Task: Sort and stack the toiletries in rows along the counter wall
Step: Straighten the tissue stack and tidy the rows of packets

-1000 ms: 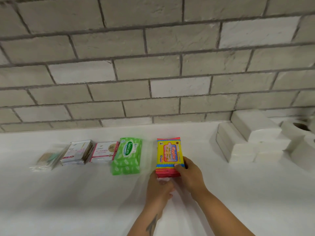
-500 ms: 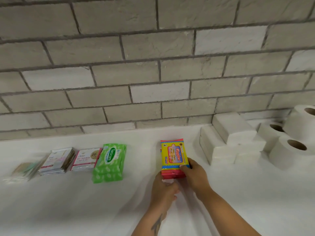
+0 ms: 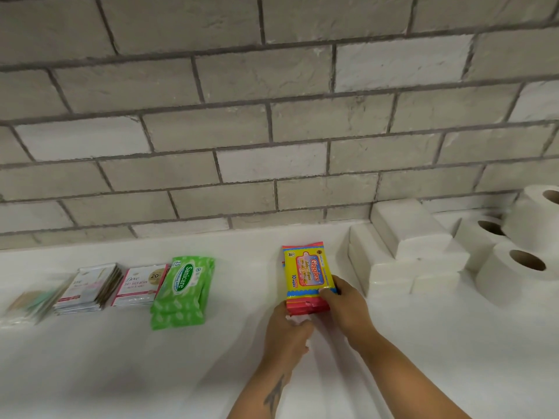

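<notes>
A grey brick wall (image 3: 272, 131) rises behind a white counter (image 3: 90, 373) where the toiletries lie in a loose row. Biggest are the toilet rolls (image 3: 514, 267) at far right, then the stacked white tissue packs (image 3: 417, 255) beside them. Leftward, well apart from those, lie the green Sanicare wipes (image 3: 183, 290), the Dove sachets (image 3: 142, 284), a second sachet pile (image 3: 90, 287) and some clear-wrapped sticks (image 3: 28, 303). Between the green wipes and the tissue sits the Giggles wipes stack (image 3: 305, 276), its long axis pointing at the wall, directly ahead of both hands. The right hand (image 3: 344, 306) pinches its near right corner; the left hand (image 3: 286, 331) curls at the near left edge, seemingly round something white, though I cannot tell what. The right looks likelier to guide it.
</notes>
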{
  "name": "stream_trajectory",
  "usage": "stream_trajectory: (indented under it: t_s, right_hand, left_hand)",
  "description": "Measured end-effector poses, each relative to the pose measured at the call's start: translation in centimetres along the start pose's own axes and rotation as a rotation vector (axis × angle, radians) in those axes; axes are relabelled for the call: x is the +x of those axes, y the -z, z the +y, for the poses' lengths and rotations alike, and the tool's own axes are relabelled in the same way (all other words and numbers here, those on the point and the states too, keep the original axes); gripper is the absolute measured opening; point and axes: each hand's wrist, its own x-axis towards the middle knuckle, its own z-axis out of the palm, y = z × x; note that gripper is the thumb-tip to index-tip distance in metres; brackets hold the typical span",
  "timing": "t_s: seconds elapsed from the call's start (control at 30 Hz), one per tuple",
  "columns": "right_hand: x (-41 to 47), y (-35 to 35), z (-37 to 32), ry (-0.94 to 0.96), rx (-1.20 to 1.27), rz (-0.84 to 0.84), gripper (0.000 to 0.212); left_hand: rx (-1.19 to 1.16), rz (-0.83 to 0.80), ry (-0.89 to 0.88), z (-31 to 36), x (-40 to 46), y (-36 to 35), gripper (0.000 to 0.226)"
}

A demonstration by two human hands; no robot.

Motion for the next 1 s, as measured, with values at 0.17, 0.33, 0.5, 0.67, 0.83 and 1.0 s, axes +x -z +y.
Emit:
stream_trajectory:
  t_s: [0.17, 0.33, 0.5, 0.67, 0.83, 1.0]
  right_hand:
    - [-0.7, 0.3, 0.1, 0.063, 0.049, 0.000, 0.021]
    - [-1.0, 0.3, 0.3, 0.077, 0.118, -0.053, 0.031]
    - [-0.4, 0.5, 0.7, 0.094, 0.050, -0.069, 0.035]
    - [-0.2, 0.6, 1.1, 0.099, 0.027, -0.064, 0.032]
    - [-0.5, 1.0, 1.4, 0.107, 0.021, -0.031, 0.032]
    - [-0.1, 1.3, 1.3, 0.091, -0.004, -0.011, 0.031]
  left_hand:
    - [0.068, 0.168, -0.072, 0.3, 1.2, 0.4, 0.038]
    - [0.008, 0.097, -0.095, 1.1, 1.9, -0.2, 0.034]
    - [0.073, 0.069, -0.092, 0.5, 2.6, -0.9, 0.049]
    - [0.093, 0.039, -0.100, 0.5, 2.8, -0.9, 0.050]
    - [0.090, 0.007, -0.103, 0.5, 2.7, -1.1, 0.052]
    - [0.073, -0.009, -0.097, 0.7, 2.6, -1.6, 0.051]
